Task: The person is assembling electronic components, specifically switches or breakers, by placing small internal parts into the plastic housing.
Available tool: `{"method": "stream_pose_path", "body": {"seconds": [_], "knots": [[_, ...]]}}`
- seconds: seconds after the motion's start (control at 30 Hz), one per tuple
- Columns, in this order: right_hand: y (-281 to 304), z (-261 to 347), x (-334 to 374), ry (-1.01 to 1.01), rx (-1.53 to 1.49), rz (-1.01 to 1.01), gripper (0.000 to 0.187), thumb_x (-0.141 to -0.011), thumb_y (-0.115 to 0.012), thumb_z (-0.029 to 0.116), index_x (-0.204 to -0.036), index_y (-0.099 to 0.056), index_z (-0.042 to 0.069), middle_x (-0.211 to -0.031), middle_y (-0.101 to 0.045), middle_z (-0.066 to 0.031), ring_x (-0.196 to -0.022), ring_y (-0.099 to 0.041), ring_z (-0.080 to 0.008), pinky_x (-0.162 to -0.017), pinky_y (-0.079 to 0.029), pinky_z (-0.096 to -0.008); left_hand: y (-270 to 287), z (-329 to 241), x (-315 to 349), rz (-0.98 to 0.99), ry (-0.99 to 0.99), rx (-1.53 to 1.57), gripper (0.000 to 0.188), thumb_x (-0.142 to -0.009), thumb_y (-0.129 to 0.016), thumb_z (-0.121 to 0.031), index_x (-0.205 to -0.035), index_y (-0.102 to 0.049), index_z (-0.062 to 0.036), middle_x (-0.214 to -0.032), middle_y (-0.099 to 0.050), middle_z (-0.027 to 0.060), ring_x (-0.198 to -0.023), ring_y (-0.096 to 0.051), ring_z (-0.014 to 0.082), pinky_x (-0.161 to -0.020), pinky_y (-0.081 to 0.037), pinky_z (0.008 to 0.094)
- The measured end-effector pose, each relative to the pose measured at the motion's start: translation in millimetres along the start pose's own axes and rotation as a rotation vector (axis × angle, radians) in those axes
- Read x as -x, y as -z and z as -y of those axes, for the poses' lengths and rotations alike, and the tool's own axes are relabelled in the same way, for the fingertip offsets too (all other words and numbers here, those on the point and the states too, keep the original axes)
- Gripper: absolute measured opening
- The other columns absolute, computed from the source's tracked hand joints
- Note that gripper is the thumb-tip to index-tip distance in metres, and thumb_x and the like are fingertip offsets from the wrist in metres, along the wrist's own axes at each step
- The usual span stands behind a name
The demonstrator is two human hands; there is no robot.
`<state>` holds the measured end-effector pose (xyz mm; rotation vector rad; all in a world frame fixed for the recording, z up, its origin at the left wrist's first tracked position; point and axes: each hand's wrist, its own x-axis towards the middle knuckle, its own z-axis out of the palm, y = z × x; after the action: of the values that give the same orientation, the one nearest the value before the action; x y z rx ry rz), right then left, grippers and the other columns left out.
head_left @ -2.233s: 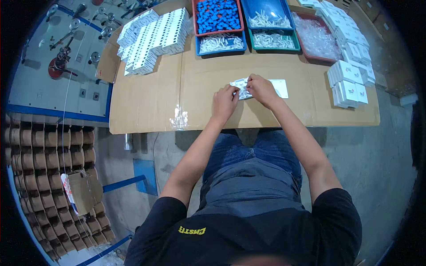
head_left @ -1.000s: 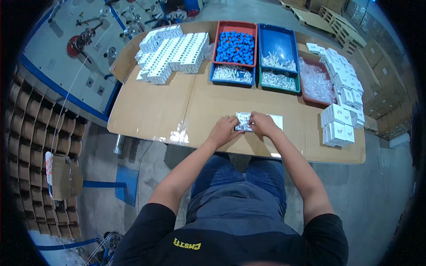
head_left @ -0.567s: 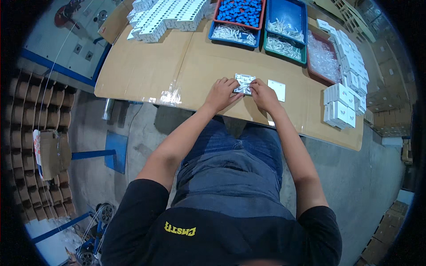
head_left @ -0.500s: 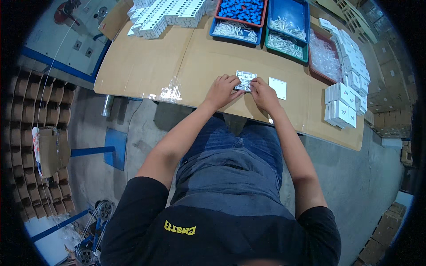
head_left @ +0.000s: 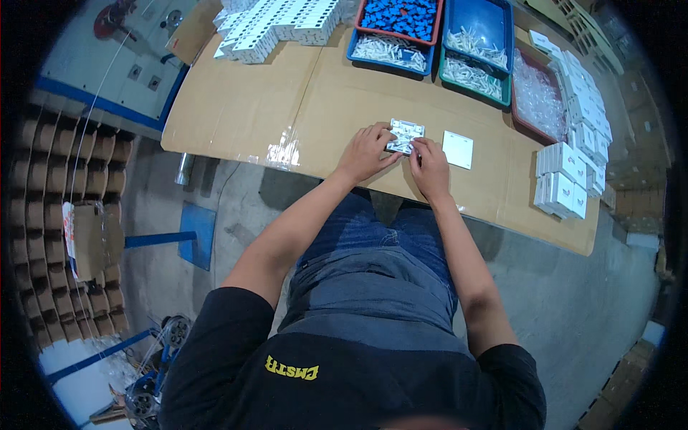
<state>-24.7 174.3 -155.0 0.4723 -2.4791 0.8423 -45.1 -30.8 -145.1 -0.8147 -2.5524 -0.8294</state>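
The shallow white housing [head_left: 407,132] is lying on the cardboard-covered bench [head_left: 236,115], at 2 o'clock from the left hand [head_left: 367,152] and 11 o'clock from the right hand [head_left: 431,168]. The left hand is gripping its left edge; the right hand is keeping its fingers narrow at the near right corner, possible pinching being impossible to tell. A white plate [head_left: 458,150] is lying at 3 o'clock

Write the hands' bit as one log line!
left hand: touching case | right hand: touching case | white plate: right of case, on cardboard
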Motion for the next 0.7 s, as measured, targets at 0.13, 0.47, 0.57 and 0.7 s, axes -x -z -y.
{"method": "stream_pose_path", "body": {"seconds": [0.13, 0.47, 0.57, 0.7], "knots": [[1.6, -6.2, -4.0, -0.011, -0.056, -0.007, 0.021, -0.085, -0.070, 0.009, -0.105, -0.071, 0.006, -0.110, -0.068, -0.0072, -0.096, -0.063, -0.0290, -0.082, -0.053, -0.0406, -0.1, -1.9, -9.2, -0.006, 0.054, 0.041, 0.050, -0.082, -0.080, -0.035, -0.116, -0.059, -0.0042, -0.124, -0.058, 0.0143, -0.111, -0.060, 0.0315, -0.092, -0.049, 0.0420], [5.7, 0.3, -4.8, -0.097, -0.093, 0.028, 0.021, -0.084, -0.070, 0.009, -0.105, -0.068, 0.005, -0.107, -0.067, -0.0070, -0.097, -0.063, -0.0288, -0.085, -0.052, -0.0404, 1.3, -0.4, -11.2, 0.037, 0.237, -0.054, 0.091, -0.070, -0.081, -0.061, -0.136, -0.056, -0.0026, -0.137, -0.051, 0.0168, -0.132, -0.045, 0.0344, -0.112, -0.032, 0.0488], [5.8, 2.1, -5.3, -0.089, -0.099, 0.016, 0.020, -0.083, -0.070, 0.008, -0.103, -0.068, 0.005, -0.107, -0.067, -0.0073, -0.098, -0.063, -0.0287, -0.084, -0.052, -0.0405, 1.1, -1.1, -13.1, 0.068, 0.231, -0.058, 0.092, -0.068, -0.081, -0.063, -0.135, -0.058, -0.0048, -0.139, -0.049, 0.0167, -0.133, -0.043, 0.0333, -0.113, -0.031, 0.0482], [1.9, -1.7, -5.2, -0.092, -0.111, 0.029, 0.018, -0.082, -0.070, 0.007, -0.100, -0.069, 0.004, -0.108, -0.068, -0.0076, -0.097, -0.063, -0.0290, -0.083, -0.052, -0.0408, 1.0, 1.0, -15.1, 0.064, 0.225, -0.101, 0.091, -0.067, -0.081, -0.065, -0.136, -0.059, -0.0081, -0.139, -0.048, 0.0171, -0.134, -0.042, 0.0326, -0.114, -0.029, 0.0488]]}}
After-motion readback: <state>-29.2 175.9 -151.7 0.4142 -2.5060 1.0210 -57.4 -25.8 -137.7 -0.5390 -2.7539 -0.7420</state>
